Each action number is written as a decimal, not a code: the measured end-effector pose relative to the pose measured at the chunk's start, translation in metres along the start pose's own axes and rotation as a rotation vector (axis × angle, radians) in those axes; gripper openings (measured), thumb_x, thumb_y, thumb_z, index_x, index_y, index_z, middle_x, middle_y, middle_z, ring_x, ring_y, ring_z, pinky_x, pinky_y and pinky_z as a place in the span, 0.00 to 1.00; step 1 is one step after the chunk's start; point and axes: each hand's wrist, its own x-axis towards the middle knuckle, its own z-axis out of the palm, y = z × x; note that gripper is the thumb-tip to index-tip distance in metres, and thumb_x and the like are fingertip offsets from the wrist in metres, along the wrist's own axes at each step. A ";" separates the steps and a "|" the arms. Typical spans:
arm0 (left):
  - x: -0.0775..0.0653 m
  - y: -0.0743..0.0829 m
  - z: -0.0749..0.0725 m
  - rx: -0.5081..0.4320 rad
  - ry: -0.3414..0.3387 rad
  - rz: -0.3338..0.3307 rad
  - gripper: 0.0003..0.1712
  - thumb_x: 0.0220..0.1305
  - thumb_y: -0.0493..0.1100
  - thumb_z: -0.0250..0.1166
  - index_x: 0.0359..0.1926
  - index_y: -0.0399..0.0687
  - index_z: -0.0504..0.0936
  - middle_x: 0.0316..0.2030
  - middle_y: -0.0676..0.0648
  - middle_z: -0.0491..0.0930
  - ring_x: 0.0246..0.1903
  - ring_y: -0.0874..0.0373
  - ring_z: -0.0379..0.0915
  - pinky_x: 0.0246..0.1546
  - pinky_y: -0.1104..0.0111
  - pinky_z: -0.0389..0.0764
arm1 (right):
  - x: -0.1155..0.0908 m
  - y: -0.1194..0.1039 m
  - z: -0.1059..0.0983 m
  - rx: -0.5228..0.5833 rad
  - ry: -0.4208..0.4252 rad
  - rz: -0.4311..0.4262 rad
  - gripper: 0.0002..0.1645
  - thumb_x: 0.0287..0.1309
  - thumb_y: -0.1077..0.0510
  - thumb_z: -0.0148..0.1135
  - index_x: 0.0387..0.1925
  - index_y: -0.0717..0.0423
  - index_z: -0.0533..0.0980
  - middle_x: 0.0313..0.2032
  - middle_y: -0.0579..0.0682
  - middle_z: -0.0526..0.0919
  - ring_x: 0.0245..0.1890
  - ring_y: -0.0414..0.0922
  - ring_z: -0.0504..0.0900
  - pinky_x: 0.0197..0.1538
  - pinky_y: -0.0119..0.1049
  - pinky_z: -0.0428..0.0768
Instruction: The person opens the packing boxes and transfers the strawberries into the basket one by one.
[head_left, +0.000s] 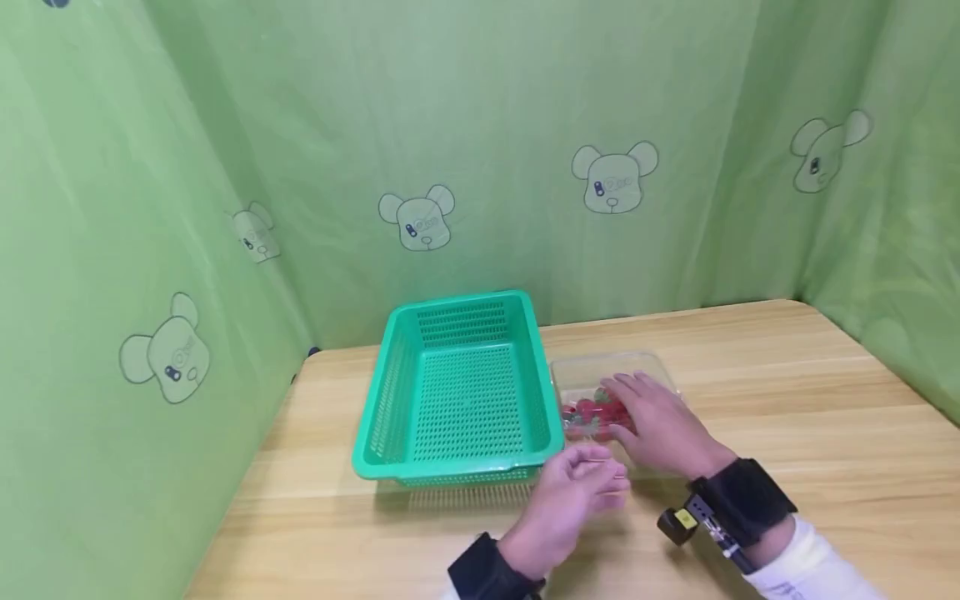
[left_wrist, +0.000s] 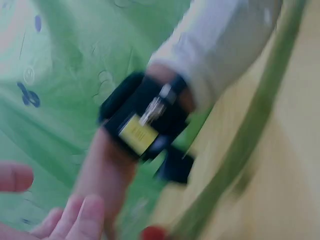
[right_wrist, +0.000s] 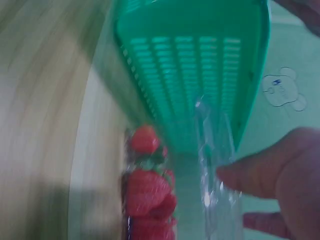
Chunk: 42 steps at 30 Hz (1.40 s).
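A clear plastic box (head_left: 596, 364) with red strawberries (head_left: 587, 410) inside stands to the right of the green basket (head_left: 467, 408). My right hand (head_left: 660, 425) reaches over the box's right side. In the right wrist view, the thumb (right_wrist: 250, 175) is at the clear plastic rim (right_wrist: 207, 165), beside the strawberries (right_wrist: 147, 192); no strawberry shows in its grasp. My left hand (head_left: 562, 504), its fingers loosely bent with nothing in them, is in front of the basket's near right corner. The left wrist view is blurred.
Inside the slotted green basket no items show. The pale wooden table (head_left: 810, 417) extends to the right of the box. A green curtain (head_left: 510, 125) with bear drawings closes off the back and sides. Each wrist wears a black band (head_left: 742, 504).
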 end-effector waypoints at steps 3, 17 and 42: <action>0.012 -0.016 0.008 -0.159 0.071 -0.116 0.14 0.64 0.37 0.58 0.49 0.35 0.71 0.41 0.41 0.79 0.40 0.52 0.77 0.51 0.56 0.78 | 0.005 0.005 0.002 -0.022 -0.009 -0.077 0.39 0.50 0.54 0.68 0.62 0.64 0.66 0.61 0.69 0.70 0.61 0.69 0.63 0.60 0.67 0.62; 0.077 -0.053 0.011 -0.244 0.295 -0.266 0.23 0.69 0.51 0.53 0.49 0.35 0.76 0.45 0.33 0.81 0.50 0.39 0.75 0.54 0.46 0.73 | 0.022 0.009 0.010 -0.264 0.101 -0.380 0.21 0.44 0.57 0.67 0.42 0.61 0.79 0.35 0.58 0.86 0.30 0.52 0.83 0.34 0.48 0.82; 0.081 -0.054 0.025 -0.224 0.339 -0.240 0.12 0.67 0.39 0.52 0.31 0.36 0.78 0.42 0.34 0.82 0.46 0.40 0.77 0.46 0.46 0.79 | 0.058 0.020 -0.051 -0.367 0.258 -0.421 0.23 0.47 0.73 0.58 0.50 0.68 0.76 0.24 0.57 0.84 0.18 0.48 0.78 0.20 0.41 0.80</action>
